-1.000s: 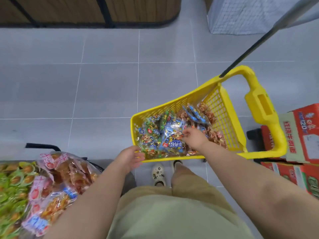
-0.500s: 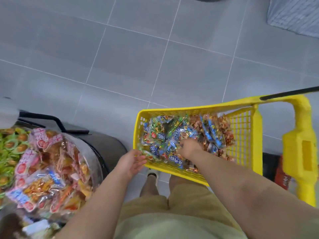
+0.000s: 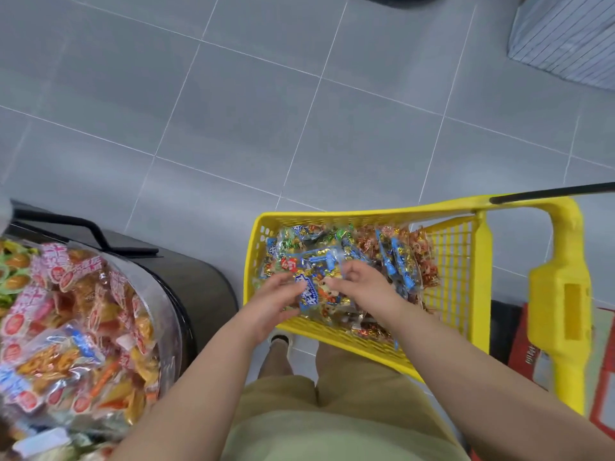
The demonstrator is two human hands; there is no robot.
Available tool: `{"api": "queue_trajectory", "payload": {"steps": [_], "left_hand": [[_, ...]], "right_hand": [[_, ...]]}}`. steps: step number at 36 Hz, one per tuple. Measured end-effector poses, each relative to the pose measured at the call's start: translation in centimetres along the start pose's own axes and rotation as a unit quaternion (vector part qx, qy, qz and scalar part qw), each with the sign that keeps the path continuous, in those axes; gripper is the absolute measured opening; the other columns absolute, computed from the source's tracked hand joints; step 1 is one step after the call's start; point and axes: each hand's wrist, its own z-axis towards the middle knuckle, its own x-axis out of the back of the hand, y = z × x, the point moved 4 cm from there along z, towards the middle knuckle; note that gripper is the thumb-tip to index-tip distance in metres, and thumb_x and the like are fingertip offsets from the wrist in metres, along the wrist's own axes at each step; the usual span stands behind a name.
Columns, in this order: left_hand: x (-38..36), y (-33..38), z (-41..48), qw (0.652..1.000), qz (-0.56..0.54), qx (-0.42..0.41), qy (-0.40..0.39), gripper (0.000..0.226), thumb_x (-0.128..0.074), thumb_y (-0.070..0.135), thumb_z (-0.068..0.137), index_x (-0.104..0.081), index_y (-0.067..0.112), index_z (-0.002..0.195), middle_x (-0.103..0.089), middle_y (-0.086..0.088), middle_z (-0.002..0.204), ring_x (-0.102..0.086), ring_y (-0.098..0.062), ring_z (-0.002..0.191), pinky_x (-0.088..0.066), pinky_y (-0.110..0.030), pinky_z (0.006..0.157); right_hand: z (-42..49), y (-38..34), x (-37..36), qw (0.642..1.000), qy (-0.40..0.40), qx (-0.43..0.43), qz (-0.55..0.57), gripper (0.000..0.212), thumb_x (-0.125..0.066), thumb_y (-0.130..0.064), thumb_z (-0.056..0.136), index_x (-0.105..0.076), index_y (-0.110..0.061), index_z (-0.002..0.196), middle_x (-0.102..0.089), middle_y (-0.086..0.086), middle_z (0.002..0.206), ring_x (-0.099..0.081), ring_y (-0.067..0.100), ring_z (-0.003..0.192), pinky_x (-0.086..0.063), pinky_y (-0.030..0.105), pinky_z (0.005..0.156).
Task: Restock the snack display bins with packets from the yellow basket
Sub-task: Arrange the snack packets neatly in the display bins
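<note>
Above grey floor tiles (image 3: 233, 111), yellow basket (image 3: 366, 213), left hand (image 3: 271, 306) and right hand (image 3: 364, 287) gripping blue packet (image 3: 312, 296)

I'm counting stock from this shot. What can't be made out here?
Head view:
Yellow plastic mesh basket: floor hidden under heaped packets.
Blue-printed clear snack packet: print blurred; left hand and right hand cover its sides.
Clear round display bin: cut off by left edge.
Red cardboard box: cut off by right edge.

Grey tiled floor (image 3: 266, 111); red cartons (image 3: 520, 341) lower right; gridded panel (image 3: 565, 38) top right.
</note>
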Motion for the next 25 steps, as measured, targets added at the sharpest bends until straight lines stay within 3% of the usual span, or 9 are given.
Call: {"api": "queue_trajectory", "payload": {"steps": [2,4,7,10,13,15,20,22,25], "left_hand": [[0.7,0.1,0.1,1.000,0.002,-0.013,0.024,0.049,-0.070,0.017,0.085,-0.049,0.011,0.129,-0.060,-0.008,0.121,-0.060,-0.022,0.099,-0.051,-0.039,0.087],[1.3,-0.1,0.0,1.000,-0.008,-0.019,0.013,0.047,-0.068,0.015,0.085,-0.053,0.007,0.129,-0.067,-0.013,0.116,-0.065,-0.026,0.096,-0.050,-0.042,0.089],[1.7,-0.6,-0.3,1.000,-0.011,-0.006,-0.007,0.053,-0.071,0.021,0.078,-0.057,0.004,0.126,-0.069,-0.016,0.115,-0.065,-0.033,0.106,-0.048,-0.047,0.100],[2.2,-0.8,-0.1,0.999,-0.042,-0.022,0.014,0.034,-0.066,0.010,0.085,-0.062,0.000,0.117,-0.073,-0.016,0.103,-0.069,-0.031,0.097,-0.055,-0.044,0.089],[3.1,-1.0,-0.1,0.993,-0.097,-0.027,0.067,0.012,-0.060,0.002,0.090,-0.064,0.005,0.100,-0.075,-0.009,0.080,-0.073,-0.021,0.068,-0.059,-0.031,0.057],[3.6,-1.1,-0.2,0.988,-0.119,-0.029,0.089,0.010,-0.058,0.000,0.090,-0.064,0.006,0.095,-0.075,-0.009,0.076,-0.073,-0.021,0.065,-0.059,-0.031,0.054],[5.0,-2.0,-0.7,0.988,-0.106,-0.034,0.109,0.017,-0.058,-0.001,0.091,-0.061,0.007,0.107,-0.075,-0.014,0.091,-0.073,-0.027,0.075,-0.058,-0.033,0.056],[5.6,-2.4,-0.8,0.987,-0.101,-0.027,0.119,0.023,-0.059,-0.002,0.090,-0.059,0.005,0.112,-0.072,-0.019,0.100,-0.072,-0.029,0.080,-0.060,-0.035,0.059],[6.0,-3.2,-0.9,0.986,-0.110,-0.015,0.122,0.026,-0.060,-0.001,0.089,-0.059,0.004,0.114,-0.071,-0.021,0.104,-0.071,-0.034,0.087,-0.061,-0.040,0.067]], "right_hand": [[0.5,-0.2,-0.8,1.000,-0.025,-0.008,0.003,0.026,-0.075,-0.039,0.076,-0.055,-0.029,0.088,-0.063,-0.008,0.101,-0.061,0.009,0.091,-0.042,0.021,0.067],[1.1,0.0,-1.5,0.997,-0.071,-0.028,0.008,0.022,-0.075,-0.040,0.076,-0.056,-0.030,0.081,-0.060,-0.016,0.085,-0.057,0.003,0.076,-0.039,0.020,0.060],[1.9,0.4,-2.0,0.994,-0.097,-0.039,-0.030,0.022,-0.061,-0.056,0.083,-0.061,-0.034,0.079,-0.056,-0.024,0.068,-0.052,-0.002,0.064,-0.040,0.020,0.060],[3.8,0.4,-1.0,0.997,0.036,-0.005,-0.063,0.043,-0.034,-0.058,0.094,-0.066,-0.029,0.095,-0.061,-0.014,0.094,-0.058,0.005,0.088,-0.044,0.028,0.083],[6.2,0.9,1.1,0.957,0.188,-0.005,-0.220,0.039,-0.039,-0.037,0.099,-0.058,-0.009,0.120,-0.055,0.011,0.121,-0.052,0.023,0.112,-0.039,0.039,0.100],[7.7,2.2,1.2,0.931,0.147,-0.071,-0.325,0.060,-0.049,-0.030,0.095,-0.028,-0.005,0.146,-0.032,0.015,0.148,-0.029,0.030,0.136,-0.025,0.041,0.112],[9.3,3.5,0.6,0.900,0.138,-0.098,-0.403,0.097,-0.065,-0.033,0.085,0.004,-0.015,0.151,0.008,0.011,0.158,0.000,0.030,0.145,-0.015,0.045,0.115],[9.8,3.6,1.0,0.898,0.150,-0.112,-0.398,0.102,-0.068,-0.037,0.082,0.005,-0.014,0.151,0.005,0.012,0.158,-0.003,0.032,0.145,-0.018,0.047,0.114],[10.0,3.5,1.6,0.886,0.177,-0.114,-0.413,0.101,-0.072,-0.045,0.077,-0.011,-0.007,0.149,-0.025,0.014,0.152,-0.019,0.032,0.140,-0.025,0.044,0.111]]}}
